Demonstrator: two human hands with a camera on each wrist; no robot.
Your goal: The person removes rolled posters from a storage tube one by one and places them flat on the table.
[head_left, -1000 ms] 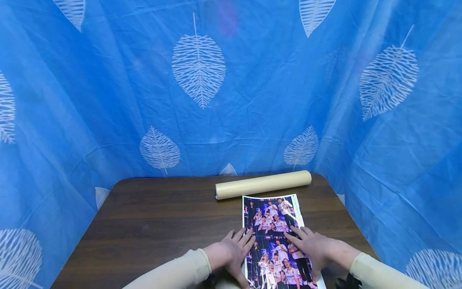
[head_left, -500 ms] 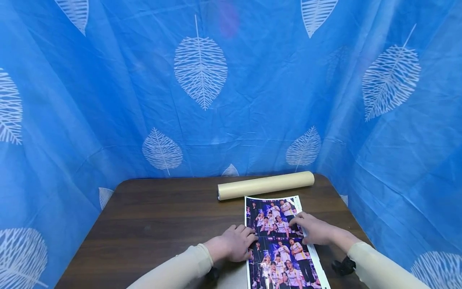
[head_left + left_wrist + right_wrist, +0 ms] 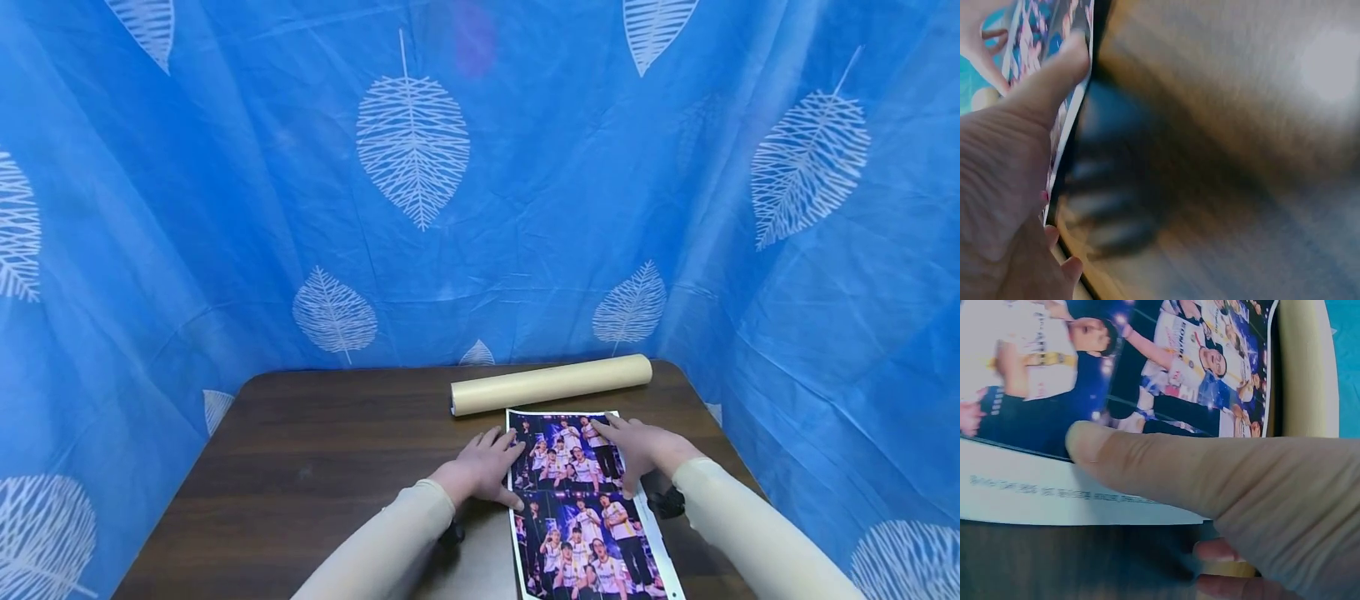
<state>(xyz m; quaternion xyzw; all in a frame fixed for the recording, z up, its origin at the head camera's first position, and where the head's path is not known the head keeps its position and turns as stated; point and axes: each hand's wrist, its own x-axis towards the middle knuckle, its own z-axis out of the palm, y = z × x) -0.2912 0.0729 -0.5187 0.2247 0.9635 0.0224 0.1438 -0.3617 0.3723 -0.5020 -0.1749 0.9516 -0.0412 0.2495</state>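
Note:
A glossy photo sheet (image 3: 573, 533), printed with two copies of a group picture and edged in white, lies on the table right of the middle. My left hand (image 3: 483, 471) rests along its left edge with the fingers spread; in the left wrist view its thumb (image 3: 1063, 69) reaches over that edge. At the upper right corner is my right hand (image 3: 641, 446), its fingers lying across the printed side. The right wrist view shows the right thumb (image 3: 1129, 453) over the sheet near its white margin, while other fingertips (image 3: 1216, 550) show beyond the edge.
Behind the sheet's far edge a cream paper roll (image 3: 551, 385) lies slantwise on the dark wooden table (image 3: 322, 492). A blue curtain (image 3: 480, 183) with white leaf prints hangs around the back and sides.
Both hands have moved away from me along the sheet's sides towards its far end. The left fingers, more bent half a second ago, are spread again. The sheet stays about where it was.

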